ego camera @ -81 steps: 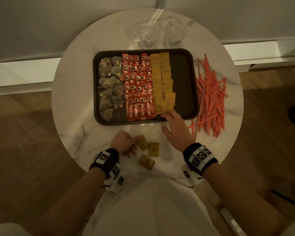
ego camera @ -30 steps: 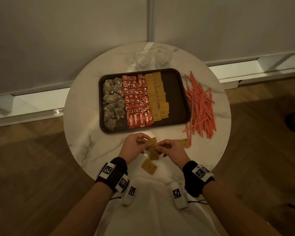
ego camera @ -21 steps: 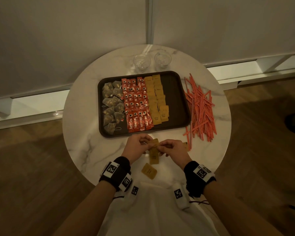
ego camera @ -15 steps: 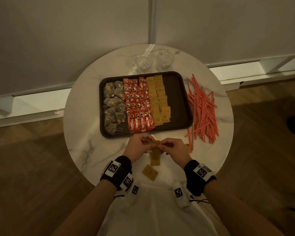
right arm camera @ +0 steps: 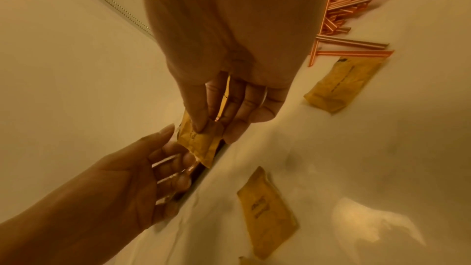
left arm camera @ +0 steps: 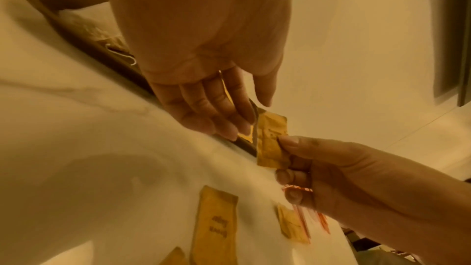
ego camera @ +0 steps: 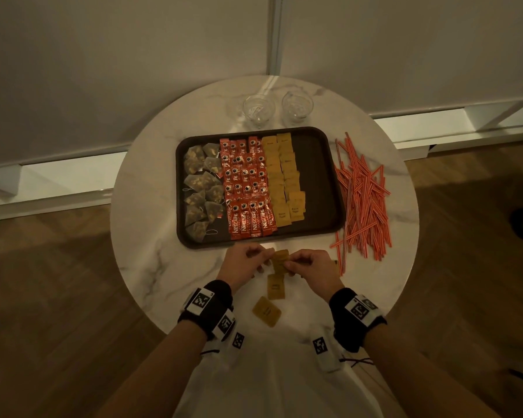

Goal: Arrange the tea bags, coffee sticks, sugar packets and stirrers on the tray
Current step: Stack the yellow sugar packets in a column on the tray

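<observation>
Red coffee sticks point(ego camera: 249, 217) read "NESCAFE CLASSIC".

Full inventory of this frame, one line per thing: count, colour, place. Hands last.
tray: one, dark brown, table centre
tea bags: a column, grey-brown, tray's left
coffee sticks: many, red, tray's middle
sugar packets: many, yellow, right of the coffee
loose packets: at least three, yellow, on the table near the hands
held packet: yellow, between both hands
stirrers: pile, orange-red, right of tray
glasses: two, clear, behind tray
table: one, white marble, round
left hand: fingers at the held packet
right hand: pinches the held packet
</observation>
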`<act>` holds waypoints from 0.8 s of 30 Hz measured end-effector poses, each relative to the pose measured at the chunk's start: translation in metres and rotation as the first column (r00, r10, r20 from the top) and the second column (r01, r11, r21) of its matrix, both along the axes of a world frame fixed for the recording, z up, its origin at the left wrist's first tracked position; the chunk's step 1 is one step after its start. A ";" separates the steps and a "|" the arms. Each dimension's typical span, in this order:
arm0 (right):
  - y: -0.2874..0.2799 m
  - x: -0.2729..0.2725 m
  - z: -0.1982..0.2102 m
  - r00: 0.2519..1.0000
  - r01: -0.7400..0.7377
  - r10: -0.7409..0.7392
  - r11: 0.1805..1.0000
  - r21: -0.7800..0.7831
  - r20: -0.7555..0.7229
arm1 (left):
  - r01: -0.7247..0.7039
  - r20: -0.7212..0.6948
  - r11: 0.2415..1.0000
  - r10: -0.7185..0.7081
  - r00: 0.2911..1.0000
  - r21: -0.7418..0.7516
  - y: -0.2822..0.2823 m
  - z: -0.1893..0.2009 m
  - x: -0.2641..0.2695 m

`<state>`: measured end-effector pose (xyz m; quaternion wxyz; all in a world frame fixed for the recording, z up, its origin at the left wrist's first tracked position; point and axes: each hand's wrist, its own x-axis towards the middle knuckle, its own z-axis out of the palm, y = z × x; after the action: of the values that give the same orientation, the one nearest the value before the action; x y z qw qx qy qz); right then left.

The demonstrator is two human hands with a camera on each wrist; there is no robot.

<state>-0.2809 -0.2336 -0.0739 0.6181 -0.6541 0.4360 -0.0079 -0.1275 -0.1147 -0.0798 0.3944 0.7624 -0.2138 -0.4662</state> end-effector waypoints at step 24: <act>-0.091 0.035 -0.030 0.988 0.014 -0.063 0.945 -0.328 -0.138 | 0.147 -0.043 0.866 -0.144 0.989 0.478 0.011 -0.036 0.008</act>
<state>-0.2457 -0.3246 -0.1039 0.4677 -0.7372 0.4856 -0.0440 -0.1198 -0.1040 -0.1153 0.1578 0.8166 -0.1475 -0.5352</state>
